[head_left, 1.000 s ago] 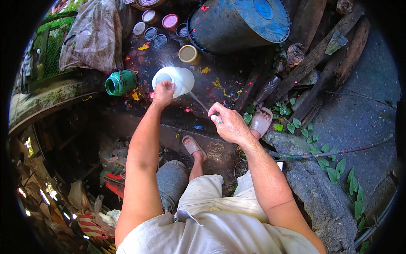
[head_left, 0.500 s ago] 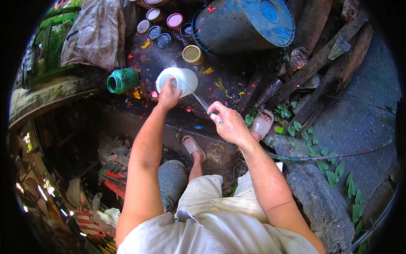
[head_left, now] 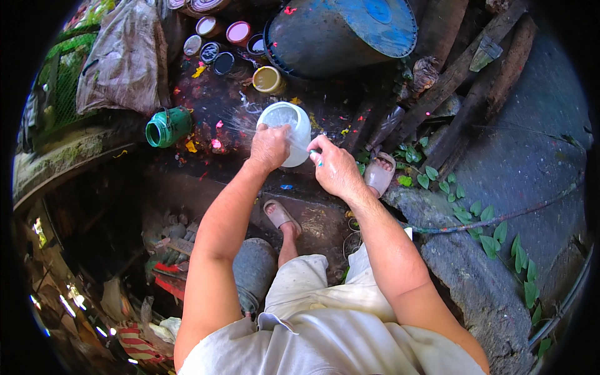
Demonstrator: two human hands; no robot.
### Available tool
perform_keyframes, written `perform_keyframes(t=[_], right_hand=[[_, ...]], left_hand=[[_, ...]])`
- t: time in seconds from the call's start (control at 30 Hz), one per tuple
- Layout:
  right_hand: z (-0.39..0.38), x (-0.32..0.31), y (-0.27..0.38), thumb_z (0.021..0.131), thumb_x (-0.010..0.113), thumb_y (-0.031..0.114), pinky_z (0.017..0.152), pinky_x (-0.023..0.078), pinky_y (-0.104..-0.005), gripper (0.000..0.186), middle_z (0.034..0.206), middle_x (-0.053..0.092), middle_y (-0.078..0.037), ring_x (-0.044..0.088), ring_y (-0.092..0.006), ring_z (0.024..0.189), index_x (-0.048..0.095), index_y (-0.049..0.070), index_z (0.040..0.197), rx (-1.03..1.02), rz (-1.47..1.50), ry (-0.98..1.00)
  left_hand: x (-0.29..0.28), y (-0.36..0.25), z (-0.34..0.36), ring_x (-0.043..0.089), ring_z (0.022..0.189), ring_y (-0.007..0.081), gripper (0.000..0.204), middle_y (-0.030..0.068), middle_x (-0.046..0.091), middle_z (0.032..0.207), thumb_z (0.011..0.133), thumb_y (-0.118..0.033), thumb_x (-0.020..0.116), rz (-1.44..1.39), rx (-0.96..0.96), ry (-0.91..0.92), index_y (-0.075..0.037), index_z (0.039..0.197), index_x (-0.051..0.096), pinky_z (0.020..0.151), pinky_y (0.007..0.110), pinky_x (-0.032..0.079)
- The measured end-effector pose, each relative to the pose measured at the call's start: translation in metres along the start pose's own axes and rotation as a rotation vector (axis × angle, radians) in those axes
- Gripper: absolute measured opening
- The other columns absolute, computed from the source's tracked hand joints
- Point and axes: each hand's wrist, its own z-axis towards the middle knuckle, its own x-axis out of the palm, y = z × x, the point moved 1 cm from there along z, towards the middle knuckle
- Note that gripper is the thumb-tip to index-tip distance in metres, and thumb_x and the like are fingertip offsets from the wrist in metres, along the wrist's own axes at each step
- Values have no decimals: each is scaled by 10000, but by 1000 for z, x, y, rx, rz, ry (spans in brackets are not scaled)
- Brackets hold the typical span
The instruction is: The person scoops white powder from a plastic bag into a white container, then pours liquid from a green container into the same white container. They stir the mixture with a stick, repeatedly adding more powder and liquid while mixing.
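My left hand [head_left: 270, 147] is closed on the rim of a translucent white plastic tub [head_left: 300, 137]. The tub is tilted, its round mouth partly turned up toward me, and water sprays out past its left side. My right hand [head_left: 337, 167] is closed close by the tub's right side. It appears to grip the end of a hose, mostly hidden by the fingers; small teal spots show at the fingertips. A thin paint-stained hose [head_left: 500, 219] runs from the right and passes out of sight under my right forearm.
A green container [head_left: 169, 127] lies on its side at left. Several open paint pots, including a yellowish one [head_left: 269, 80], stand beyond the tub. A big blue drum [head_left: 331, 40] lies behind, with wooden beams [head_left: 462, 81] at right. A grey stone [head_left: 469, 281] borders my right side.
My left hand has brought the tub rightward, close to my right hand, and turned its mouth upward. The water ran in a narrow stream to the tub before; now it splashes out leftward.
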Motion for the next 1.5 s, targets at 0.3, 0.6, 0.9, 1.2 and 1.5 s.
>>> perform_keyframes(t=[0.3,0.6,0.9,1.2,1.5], right_hand=[[11,-3,-26,1081,628,163,896,558,-554,126,1043,769,-202,737,-447,1043,633,112,1195,108,-50,-44],[22,6,-26,1072,621,195,940,560,-572,155,1111,771,-225,733,-460,1097,646,125,1208,176,-38,15],[27,8,-24,1061,628,210,955,569,-582,167,1113,779,-225,738,-458,1116,659,138,1209,126,-53,61],[15,4,-3,1069,635,195,944,567,-580,150,1108,772,-235,735,-458,1114,654,137,1206,66,11,93],[11,13,-5,1074,628,159,951,562,-543,162,1085,769,-206,737,-434,1107,646,100,1224,47,0,133]], left_hand=[[23,-30,-6,750,928,344,112,124,778,928,939,-213,762,57,141,27,-103,959,754,1036,491,474],[14,-37,-12,751,965,285,144,91,753,950,883,-187,749,217,287,101,-117,1007,776,1056,467,461],[4,-47,-26,733,994,239,158,40,737,943,838,-155,721,233,324,109,-128,984,773,1276,525,358],[13,31,-44,570,1402,268,130,19,726,1211,841,-239,727,347,363,-60,-161,939,762,1305,550,295],[32,29,-57,535,1468,490,491,220,502,1605,818,63,705,-395,-130,-268,-74,1289,739,1023,514,616]])
